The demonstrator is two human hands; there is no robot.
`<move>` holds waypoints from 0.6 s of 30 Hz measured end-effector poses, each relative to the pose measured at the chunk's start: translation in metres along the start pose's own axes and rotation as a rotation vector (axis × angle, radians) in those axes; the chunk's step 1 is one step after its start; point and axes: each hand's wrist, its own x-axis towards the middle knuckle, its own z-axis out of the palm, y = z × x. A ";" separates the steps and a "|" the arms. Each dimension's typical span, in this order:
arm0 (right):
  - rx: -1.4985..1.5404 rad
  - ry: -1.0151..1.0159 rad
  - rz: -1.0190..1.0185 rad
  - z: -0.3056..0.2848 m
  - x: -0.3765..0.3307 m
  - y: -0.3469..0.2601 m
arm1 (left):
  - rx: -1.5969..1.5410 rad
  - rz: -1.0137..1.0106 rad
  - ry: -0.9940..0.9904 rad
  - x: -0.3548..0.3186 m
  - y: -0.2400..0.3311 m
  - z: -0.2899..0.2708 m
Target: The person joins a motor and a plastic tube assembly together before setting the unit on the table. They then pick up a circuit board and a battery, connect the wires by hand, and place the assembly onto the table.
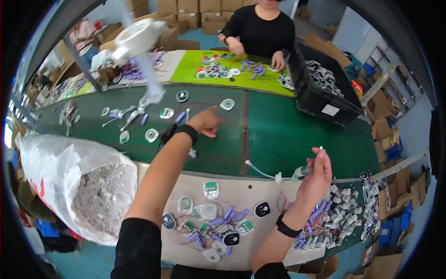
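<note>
The left arm runs from the lower edge up and forward, nearly straight, its upper part in a black sleeve and the forearm bare, with a black band at the wrist. The left hand (205,122) is stretched far out, palm down, index finger pointing ahead and the other fingers curled loosely under; its grip holds nothing. The right arm rises from the lower edge, bent, with a black sleeve cuff low down and a black band on the wrist. The right hand (317,173) is raised with fingers pinched together near the thumb, its grip closed around something small.
</note>
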 end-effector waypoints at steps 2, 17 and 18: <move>0.005 -0.009 0.029 -0.004 -0.004 0.005 | 0.023 -0.044 0.002 -0.001 -0.007 -0.006; 0.357 -0.250 -0.093 0.008 -0.020 -0.020 | 0.430 0.097 -0.155 -0.122 -0.007 0.020; 0.368 -0.254 -0.103 0.009 -0.021 -0.019 | 0.400 0.132 -0.173 -0.143 -0.015 0.019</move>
